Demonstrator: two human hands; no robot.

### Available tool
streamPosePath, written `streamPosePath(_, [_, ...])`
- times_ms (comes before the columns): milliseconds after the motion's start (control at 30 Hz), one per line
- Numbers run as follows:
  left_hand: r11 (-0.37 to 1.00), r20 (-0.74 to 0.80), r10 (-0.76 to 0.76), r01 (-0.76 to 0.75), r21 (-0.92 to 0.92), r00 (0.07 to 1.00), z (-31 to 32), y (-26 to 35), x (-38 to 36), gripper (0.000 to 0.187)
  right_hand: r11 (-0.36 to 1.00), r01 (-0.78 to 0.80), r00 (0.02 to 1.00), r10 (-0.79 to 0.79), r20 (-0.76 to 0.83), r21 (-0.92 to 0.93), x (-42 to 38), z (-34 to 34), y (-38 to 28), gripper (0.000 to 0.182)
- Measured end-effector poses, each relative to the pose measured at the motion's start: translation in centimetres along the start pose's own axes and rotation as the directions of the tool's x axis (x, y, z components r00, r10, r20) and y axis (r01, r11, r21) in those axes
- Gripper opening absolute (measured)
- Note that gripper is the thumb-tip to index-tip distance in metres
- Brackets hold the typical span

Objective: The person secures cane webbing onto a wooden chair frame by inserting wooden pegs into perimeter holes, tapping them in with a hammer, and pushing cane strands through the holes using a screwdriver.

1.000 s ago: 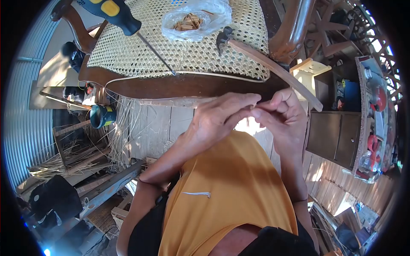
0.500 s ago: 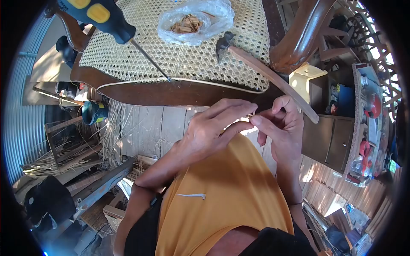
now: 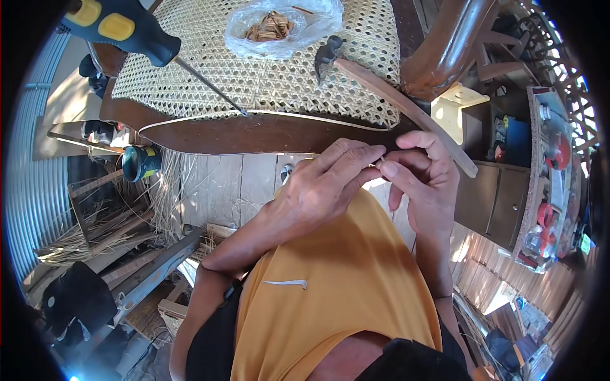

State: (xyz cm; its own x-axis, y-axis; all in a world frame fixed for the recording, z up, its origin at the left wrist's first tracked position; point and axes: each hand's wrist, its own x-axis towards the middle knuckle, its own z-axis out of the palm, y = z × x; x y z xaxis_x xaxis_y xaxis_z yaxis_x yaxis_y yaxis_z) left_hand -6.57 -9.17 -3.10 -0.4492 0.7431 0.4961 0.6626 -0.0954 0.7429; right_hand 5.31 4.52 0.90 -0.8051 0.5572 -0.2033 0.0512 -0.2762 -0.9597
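Note:
My left hand [image 3: 324, 181] and my right hand [image 3: 424, 184] meet in front of my shirt, near the chair's front rail [image 3: 235, 136]. Both are closed, with fingertips pinched together around something tiny that I cannot make out. Beyond them, a claw hammer [image 3: 394, 98] rests its head on the woven cane seat [image 3: 279, 82], its wooden handle reaching past the edge toward my right hand. A screwdriver [image 3: 203, 81] with a black and yellow handle slants down, its tip at the front edge of the cane. On the seat, a clear plastic bag [image 3: 311, 28] holds small wood pieces [image 3: 272, 26].
A thin pale strip [image 3: 305, 117] runs along the seat's front edge. The curved chair arm [image 3: 445, 54] rises at right. Loose cane strands [image 3: 168, 190] and a dark bucket [image 3: 138, 164] are at left; a brown cabinet [image 3: 489, 197] stands at right.
The view has shifted slightly, so the screwdriver, bag and hammer appear a little higher and further left. My hands remain together, with the right fingers slightly more spread behind the pinch.

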Motion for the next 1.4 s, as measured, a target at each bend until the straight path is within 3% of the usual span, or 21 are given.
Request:
streamPosePath(33, [1.000, 0.013, 0.007, -0.008, 0.012, 1.000, -0.1, 0.0, 0.1, 0.038, 0.999, -0.001, 1.000, 0.002, 0.007, -0.045, -0.2, 0.0, -0.2, 0.027])
streamPosePath(100, [0.999, 0.032, 0.025, -0.026, 0.029, 0.999, -0.3, -0.2, 0.2, 0.035, 0.936, 0.178, 0.984, -0.179, 0.024, -0.304, -0.6, -0.2, 0.6, 0.024])
streamPosePath(167, [0.998, 0.052, 0.038, -0.040, 0.037, 0.998, -0.6, -0.4, 0.2, 0.033, 0.742, 0.335, 0.924, -0.378, 0.050, -0.581, -0.6, -0.2, 0.8, 0.015])
streamPosePath(267, [0.996, 0.095, 0.069, -0.074, 0.047, 0.993, -1.2, -0.2, 0.7, 0.031, 0.674, 0.364, 0.916, -0.383, 0.117, -0.643, -0.6, -0.6, 0.1, 0.019])
streamPosePath(400, [0.998, 0.093, 0.042, -0.047, 0.044, 0.995, -1.2, 0.3, 0.9, 0.028, 0.740, 0.324, 0.941, -0.317, 0.118, -0.589, -0.4, -1.0, -0.1, 0.019])
streamPosePath(500, [0.996, 0.121, 0.049, -0.057, 0.062, 0.991, -1.5, 0.2, 1.5, 0.027, 0.833, 0.208, 0.972, -0.236, 0.011, -0.513, -0.2, -0.4, -0.3, 0.017])
streamPosePath(733, [0.989, 0.127, 0.074, -0.090, 0.120, 0.989, -1.9, -0.2, 3.5, 0.025, 0.898, 0.205, 0.976, -0.217, 0.012, -0.389, 1.5, -0.6, -0.8, 0.011])
streamPosePath(933, [0.988, 0.131, 0.107, -0.120, 0.095, 0.986, -1.9, -0.6, 4.5, 0.023, 0.898, 0.192, 0.977, -0.212, -0.008, -0.397, 2.0, -0.8, -0.7, 0.009])
streamPosePath(1167, [0.985, 0.104, 0.061, -0.077, 0.155, 0.993, -1.1, -0.8, 4.6, 0.021, 0.824, 0.208, 0.965, -0.262, -0.029, -0.528, 2.7, -0.6, -0.4, 0.008])
streamPosePath(1267, [0.973, 0.081, -0.005, -0.014, 0.232, 0.997, -1.9, -0.3, 4.6, 0.020, 0.758, 0.224, 0.949, -0.312, -0.038, -0.613, 2.9, -0.2, -0.6, 0.007])
streamPosePath(1400, [0.957, 0.125, 0.006, -0.042, 0.286, 0.992, -2.6, -0.9, 4.4, 0.016, 0.638, 0.274, 0.924, -0.382, 0.014, -0.720, 3.2, 0.1, -0.7, 0.008])
